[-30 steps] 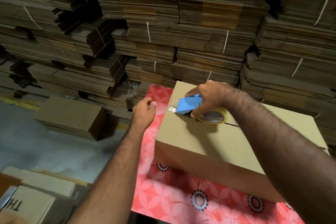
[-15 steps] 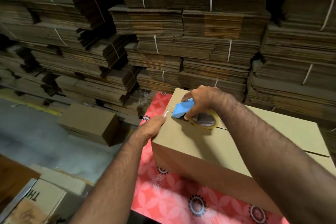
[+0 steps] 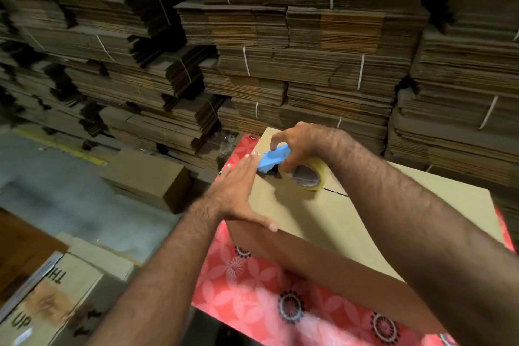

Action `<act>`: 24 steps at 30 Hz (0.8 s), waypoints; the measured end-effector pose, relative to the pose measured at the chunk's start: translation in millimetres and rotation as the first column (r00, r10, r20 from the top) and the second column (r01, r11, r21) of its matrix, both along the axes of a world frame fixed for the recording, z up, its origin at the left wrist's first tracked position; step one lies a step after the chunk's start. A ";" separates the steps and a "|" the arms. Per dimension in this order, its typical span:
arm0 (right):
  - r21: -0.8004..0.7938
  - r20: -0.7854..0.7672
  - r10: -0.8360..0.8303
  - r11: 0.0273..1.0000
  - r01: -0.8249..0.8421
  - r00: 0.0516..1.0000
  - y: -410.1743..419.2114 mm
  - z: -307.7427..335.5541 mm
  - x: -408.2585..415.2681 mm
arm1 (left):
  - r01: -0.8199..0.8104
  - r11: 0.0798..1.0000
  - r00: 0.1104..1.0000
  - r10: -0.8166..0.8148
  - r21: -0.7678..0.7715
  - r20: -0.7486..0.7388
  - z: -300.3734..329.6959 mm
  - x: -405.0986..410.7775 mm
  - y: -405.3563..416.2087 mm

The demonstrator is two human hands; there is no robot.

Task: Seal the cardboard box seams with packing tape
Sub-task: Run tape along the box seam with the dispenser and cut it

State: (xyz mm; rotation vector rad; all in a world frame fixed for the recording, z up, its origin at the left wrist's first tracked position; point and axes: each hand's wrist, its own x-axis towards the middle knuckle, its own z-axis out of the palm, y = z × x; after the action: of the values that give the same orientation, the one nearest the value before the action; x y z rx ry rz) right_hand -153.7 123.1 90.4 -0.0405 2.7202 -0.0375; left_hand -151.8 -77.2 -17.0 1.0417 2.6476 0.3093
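One cardboard box (image 3: pixel 351 222) on a red flowered cloth (image 3: pixel 244 286), top flaps folded down, centre seam (image 3: pixel 334 191) visible as a dark slit beside the tape. One tape dispenser (image 3: pixel 273 159), blue, with one roll of clear tape (image 3: pixel 309 177), resting on the box top near its far left end, right over the seam line. Right hand (image 3: pixel 299 146) curled round the dispenser and roll, fingers arched over the blue head. Left hand (image 3: pixel 238 188) flat and spread, fingers straight along the left end of the box at the top edge, thumb (image 3: pixel 264 222) stretched out across the near corner; fingertips just beside the blue head, possibly touching a short tape tail there, though too blurred to be sure. Two bare forearms in view. Behind, many strapped stacks of flattened cartons (image 3: pixel 309 45). On the floor to the left, one closed brown box (image 3: pixel 146 177); at lower left, one printed carton (image 3: pixel 53 300) marked "UP".
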 end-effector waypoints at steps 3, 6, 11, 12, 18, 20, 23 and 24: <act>0.014 -0.013 0.023 1.000 -0.023 1.000 0.4 0.8 4.2 | 0.038 0.996 0.996 -0.045 -0.084 -0.077 -1.6 -1.4 -1.1; 0.051 -0.031 0.046 0.998 -0.045 0.998 1.0 -0.8 6.6 | 0.057 0.984 0.988 -0.080 -0.168 -0.136 -1.7 -1.8 -3.0; 0.071 -0.073 0.066 0.996 -0.061 0.995 21.4 1.3 20.0 | 0.050 0.981 0.973 -0.090 -0.187 -0.212 -3.6 -15.0 -6.1; 0.065 -0.067 0.046 0.997 -0.042 0.997 29.3 2.6 26.6 | 0.057 0.981 0.973 -0.097 -0.186 -0.211 -3.2 -18.1 -8.3; 0.062 -0.060 -0.061 0.996 0.065 0.996 48.0 3.8 54.2 | 0.087 0.967 0.974 -0.134 -0.240 -0.184 0.4 -41.6 -21.3; 0.142 -0.077 -0.070 0.987 0.080 0.995 48.6 3.5 58.6 | -0.013 0.929 0.986 -0.049 -0.369 -0.159 -4.9 -57.2 -58.7; 0.254 -0.091 -0.132 0.955 0.151 0.987 64.7 1.3 60.8 | -0.053 0.874 0.994 0.000 -0.483 -0.110 -25.1 -62.3 -112.7; 0.214 -0.082 -0.177 0.958 0.191 0.981 68.4 0.5 60.5 | -0.037 0.905 0.997 0.002 -0.423 -0.082 -29.7 -60.9 -115.1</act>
State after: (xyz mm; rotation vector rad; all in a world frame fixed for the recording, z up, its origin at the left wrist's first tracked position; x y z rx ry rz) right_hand -93.2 191.5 90.9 0.2819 2.7635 0.2166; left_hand -212.7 -192.3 -46.8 0.8953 2.6214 -0.3044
